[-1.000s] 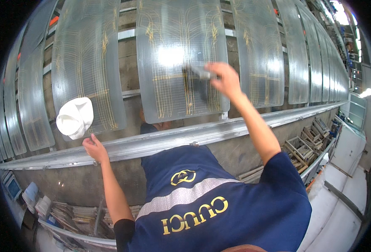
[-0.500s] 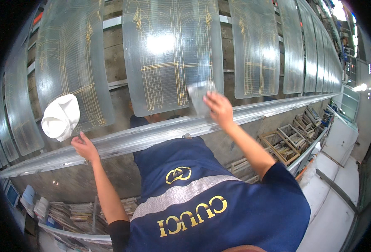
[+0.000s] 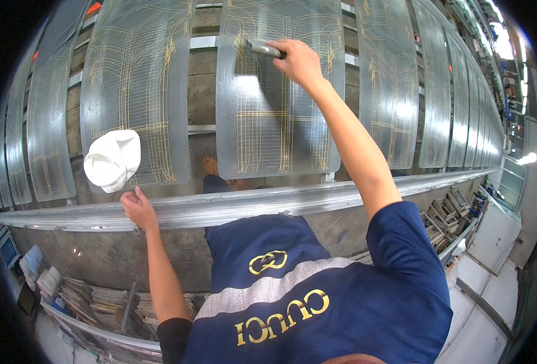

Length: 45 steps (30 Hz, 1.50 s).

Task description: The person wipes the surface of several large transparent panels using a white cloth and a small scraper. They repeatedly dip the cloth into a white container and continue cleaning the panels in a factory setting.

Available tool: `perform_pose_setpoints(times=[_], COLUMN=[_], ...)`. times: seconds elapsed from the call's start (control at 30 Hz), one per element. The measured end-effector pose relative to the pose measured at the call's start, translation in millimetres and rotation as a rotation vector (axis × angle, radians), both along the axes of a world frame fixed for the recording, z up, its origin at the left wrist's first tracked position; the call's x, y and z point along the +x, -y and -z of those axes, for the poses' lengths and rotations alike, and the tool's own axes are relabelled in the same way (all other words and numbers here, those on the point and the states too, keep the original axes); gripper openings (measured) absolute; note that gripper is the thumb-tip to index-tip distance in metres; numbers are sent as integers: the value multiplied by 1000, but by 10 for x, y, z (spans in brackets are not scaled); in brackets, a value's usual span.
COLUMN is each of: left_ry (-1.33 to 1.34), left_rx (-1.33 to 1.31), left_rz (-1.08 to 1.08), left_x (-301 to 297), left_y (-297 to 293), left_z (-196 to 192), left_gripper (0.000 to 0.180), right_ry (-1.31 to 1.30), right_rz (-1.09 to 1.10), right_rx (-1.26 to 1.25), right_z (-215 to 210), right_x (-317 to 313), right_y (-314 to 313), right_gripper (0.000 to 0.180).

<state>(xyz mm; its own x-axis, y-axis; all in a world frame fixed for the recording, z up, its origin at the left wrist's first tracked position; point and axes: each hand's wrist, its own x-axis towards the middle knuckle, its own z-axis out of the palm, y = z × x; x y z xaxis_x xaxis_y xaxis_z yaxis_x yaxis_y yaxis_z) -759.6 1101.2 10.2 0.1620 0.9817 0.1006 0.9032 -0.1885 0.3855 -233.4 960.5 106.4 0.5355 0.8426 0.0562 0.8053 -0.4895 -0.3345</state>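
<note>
My right hand [image 3: 299, 60] is closed around a flat grey scraper-like tool [image 3: 262, 48], now seen nearly edge-on, so its exact kind is unclear. The tool is over the upper part of a glossy grey panel [image 3: 262, 136] marked with thin gold lines. My left hand [image 3: 139, 209] is beside the front edge of the panel [image 3: 177, 145] to the left, fingers loosely curled and a little apart, with nothing visible in them. Just above it, a white rounded thing with an opening [image 3: 113, 161] sits on that panel; whether it is a container or a cap cannot be told.
A long metal rail [image 3: 244, 203] runs across in front of my body. More lined panels [image 3: 390, 109] stand in a row to both sides, with gaps between them. Stacks of frames [image 3: 450, 212] lie on the right, and others [image 3: 92, 303] at lower left.
My right hand has moved the tool from the panel's front right corner up to its far part, and the tool has turned edge-on. The view has shifted; my left hand stays near the white thing.
</note>
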Motion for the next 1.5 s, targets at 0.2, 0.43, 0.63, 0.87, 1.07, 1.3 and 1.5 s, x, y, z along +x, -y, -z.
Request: perform_pose_setpoints(times=[0.2,0.43,0.63,0.87,1.07,1.3,1.5], left_ry=[8,-1,0,-5,-30,62,-3], left_rx=[-20,-10,-51,-41,-64,35,-50], left_rz=[-12,4,-17,-16,18,8,-10], left_x=[-64,-67,12,-67,-38,-28,-16], left_y=[65,55,6,77,19,32,82], left_z=[3,-14,-50,0,-47,18,-75], left_gripper=[37,35,33,32,31,32,31], right_ry=[175,-174,-95,-6,-381,-160,-31], right_rz=[-136,-32,112,-147,91,75,-128], right_rx=[87,71,-85,54,-238,18,-24], right_z=[509,-132,-207,144,-228,23,193], right_x=[-1107,-1352,301,-662,-593,250,-1223], right_y=[854,1140,-284,692,524,-697,551], right_gripper=[53,50,41,47,43,39,57])
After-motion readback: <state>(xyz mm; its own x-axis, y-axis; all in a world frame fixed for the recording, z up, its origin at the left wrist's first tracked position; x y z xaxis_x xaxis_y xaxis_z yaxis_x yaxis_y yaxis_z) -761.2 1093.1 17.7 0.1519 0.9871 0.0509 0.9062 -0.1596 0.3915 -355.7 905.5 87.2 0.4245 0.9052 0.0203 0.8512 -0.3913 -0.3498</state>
